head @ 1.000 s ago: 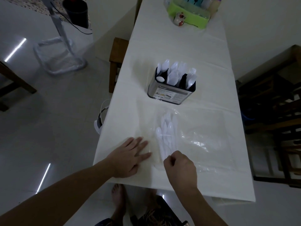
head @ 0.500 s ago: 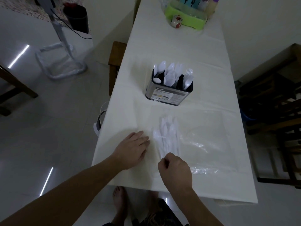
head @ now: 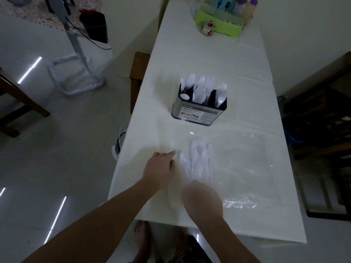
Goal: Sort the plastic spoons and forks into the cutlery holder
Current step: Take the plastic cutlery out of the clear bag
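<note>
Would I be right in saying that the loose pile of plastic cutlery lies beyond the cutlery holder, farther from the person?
Not quite. The head view shows the loose pile of plastic cutlery lying nearer the person than the cutlery holder, just ahead of both hands.

White-covered table (head: 209, 59). Far end: green tray (head: 220, 23) with bottles, small cup (head: 207, 28) just in front. Clear plastic sheet (head: 245, 164) lies on near part. Wooden stool (head: 139, 73) beside left edge. Dark bin (head: 94, 27) on floor, far left.
</note>
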The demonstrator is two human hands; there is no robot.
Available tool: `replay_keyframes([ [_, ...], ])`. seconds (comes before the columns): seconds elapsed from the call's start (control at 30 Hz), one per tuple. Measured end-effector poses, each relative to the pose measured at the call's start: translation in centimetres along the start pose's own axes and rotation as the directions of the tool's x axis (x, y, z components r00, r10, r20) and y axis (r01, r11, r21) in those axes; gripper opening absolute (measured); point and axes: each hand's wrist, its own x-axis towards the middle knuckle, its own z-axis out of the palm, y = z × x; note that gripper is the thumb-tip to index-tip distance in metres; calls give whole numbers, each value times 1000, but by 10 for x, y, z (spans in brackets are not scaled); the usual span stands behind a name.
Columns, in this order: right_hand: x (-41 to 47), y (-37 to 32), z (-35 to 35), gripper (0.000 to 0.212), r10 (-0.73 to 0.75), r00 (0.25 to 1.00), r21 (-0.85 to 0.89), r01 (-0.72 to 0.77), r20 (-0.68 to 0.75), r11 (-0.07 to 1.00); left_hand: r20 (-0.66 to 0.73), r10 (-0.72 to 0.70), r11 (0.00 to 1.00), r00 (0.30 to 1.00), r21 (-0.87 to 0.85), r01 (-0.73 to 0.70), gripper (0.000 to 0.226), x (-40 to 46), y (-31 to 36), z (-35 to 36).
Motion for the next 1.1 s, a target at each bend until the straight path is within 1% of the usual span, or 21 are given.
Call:
replay_keyframes([
  [0.07,9,-12,-6,37,-3,1000,-17,3,-2,1000,11,-16,999,1000,-39,17,42,1,-1,-1],
  [0.13,24,-25,-12,42,-11,996,-35,8,-84,999,43,-35,997,998,-74,38,43,2,-3,-1],
  [0.2,43,-37,-16,44,-28,985,-14,26,-173,1000,61,-41,996,997,-79,46,44,5,-7,2],
  [0.23,53,-43,-16,43,-41,982,-4,41,-183,999,67,-47,995,997,-84,52,43,5,-9,3],
  [0.3,73,-52,-15,33,-90,985,-24,87,-149,996,73,-35,994,997,-104,42,41,6,-14,6],
  [0.37,88,-57,-13,24,-121,989,-82,114,-87,990,69,-25,990,997,-133,34,42,7,-14,5],
  [0.47,100,-57,-12,22,-123,992,-142,118,-23,983,80,-38,990,996,-131,49,47,8,-10,-1],
  [0.53,101,-56,-14,20,-90,995,-95,85,-49,992,104,-45,988,994,-141,60,48,9,-13,-1],
  [0.63,97,-50,-24,16,-24,992,31,28,-126,999,138,-86,978,987,-175,110,50,14,-18,0],
  [0.7,93,-44,-34,15,15,985,91,0,-174,996,174,-177,942,969,-254,218,50,19,-18,0],
  [0.77,89,-36,-45,12,58,980,193,-21,-191,981,197,-271,890,942,-321,324,41,25,-15,-2],
  [0.8,86,-32,-48,10,76,979,250,-27,-189,968,204,-298,879,933,-322,351,39,26,-13,-2],
  [0.9,80,-18,-56,10,89,978,347,-18,-191,938,218,-266,927,939,-207,311,49,30,-13,-2],
  [0.97,76,-10,-60,14,79,981,391,-3,-178,920,230,-258,929,938,-209,307,52,32,-15,-2],
  [1.03,72,-5,-63,15,75,985,422,-4,-153,907,214,-234,940,948,-198,277,51,30,-14,-3],
  [1.07,71,-3,-64,15,72,987,427,-4,-144,904,200,-197,959,960,-163,231,48,27,-14,-3],
  [1.1,71,-2,-64,15,68,988,429,-2,-139,903,177,-125,986,976,-91,142,43,22,-14,-4],
])
